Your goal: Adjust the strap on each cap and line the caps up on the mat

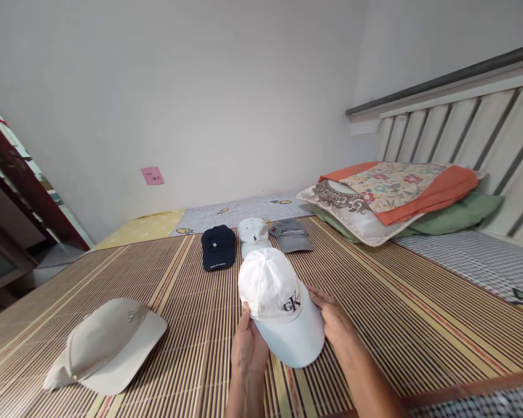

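A white baseball cap (268, 281) with dark letters on its front is held above the mat, its pale bluish brim tilted toward me and to the right. My left hand (249, 342) grips its left side, thumb on the outside and the other fingers partly hidden under the cap. On the right, my right hand (329, 313) holds the edge near the brim, its fingertips partly behind the cap. Beyond it lie a navy cap (218, 247), another white cap (253, 230) partly covered by the held one, and a grey cap (291, 235). A beige cap (108, 337) rests at the lower left.
A striped bamboo mat (183, 319) covers the bed. At the back right, patterned pillows (396, 191) are stacked beside a white slatted headboard (470, 128). A pink note (152, 176) is stuck on the wall (200, 87) behind the bed.
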Available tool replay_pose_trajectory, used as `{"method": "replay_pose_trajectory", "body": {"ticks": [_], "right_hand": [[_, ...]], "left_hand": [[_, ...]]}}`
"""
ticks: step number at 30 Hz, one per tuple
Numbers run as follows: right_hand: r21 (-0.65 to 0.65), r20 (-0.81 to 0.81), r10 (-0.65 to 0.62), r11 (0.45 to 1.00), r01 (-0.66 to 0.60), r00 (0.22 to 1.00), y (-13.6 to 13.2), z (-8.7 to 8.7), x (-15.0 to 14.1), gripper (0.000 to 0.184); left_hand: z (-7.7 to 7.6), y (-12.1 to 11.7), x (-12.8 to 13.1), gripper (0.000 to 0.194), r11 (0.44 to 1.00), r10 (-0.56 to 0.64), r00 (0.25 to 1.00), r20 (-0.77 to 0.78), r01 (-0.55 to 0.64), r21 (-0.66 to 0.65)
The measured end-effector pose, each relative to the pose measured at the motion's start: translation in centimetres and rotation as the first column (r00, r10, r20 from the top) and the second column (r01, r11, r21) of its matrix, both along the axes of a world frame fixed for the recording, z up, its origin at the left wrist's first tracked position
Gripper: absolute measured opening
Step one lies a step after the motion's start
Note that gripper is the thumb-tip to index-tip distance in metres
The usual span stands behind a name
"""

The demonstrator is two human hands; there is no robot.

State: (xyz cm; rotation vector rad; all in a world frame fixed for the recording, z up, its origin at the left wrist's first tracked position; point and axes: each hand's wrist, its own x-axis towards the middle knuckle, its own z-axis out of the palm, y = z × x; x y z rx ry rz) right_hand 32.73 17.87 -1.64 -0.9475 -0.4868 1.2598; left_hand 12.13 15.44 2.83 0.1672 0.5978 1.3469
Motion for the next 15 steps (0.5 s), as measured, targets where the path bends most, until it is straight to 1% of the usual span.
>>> {"method": "replay_pose_trajectory", "body": {"ticks": [2,4,6,8,11,15], "right_hand": [[0.003,0.0,-0.011,1.0,0.011,1.0,0.0,0.0,0.0,0.049],[0.007,0.002,-0.032,0.999,0.032,0.999,0.0,0.1,0.1,0.049],[0.013,0.005,-0.069,0.998,0.068,0.998,0.0,0.2,0.3,0.048],[0.023,0.009,-0.125,0.992,0.125,0.992,0.2,0.2,0.9,0.048],[0.038,0.017,-0.227,0.973,0.226,0.974,0.4,-0.1,2.1,0.047],[0.029,0.035,-0.342,0.94,0.341,0.939,0.6,-0.8,3.7,0.046]], "left_hand": [[0.3,-0.1,0.0,0.05,1.0,-0.024,1.0,0.015,0.024,0.002],[0.3,-0.2,0.0,0.047,0.998,-0.057,0.998,0.029,0.055,0.043],[0.1,-0.2,0.0,0.042,0.993,-0.071,0.997,0.015,0.069,0.094],[-0.3,-0.2,0.1,0.035,0.99,-0.084,0.996,-0.029,0.087,0.114],[-0.9,-0.2,0.2,0.031,0.984,-0.14,0.985,-0.099,0.149,0.094],[-1.5,-0.2,0.4,0.039,0.983,-0.174,0.972,-0.157,0.181,0.031]]}}
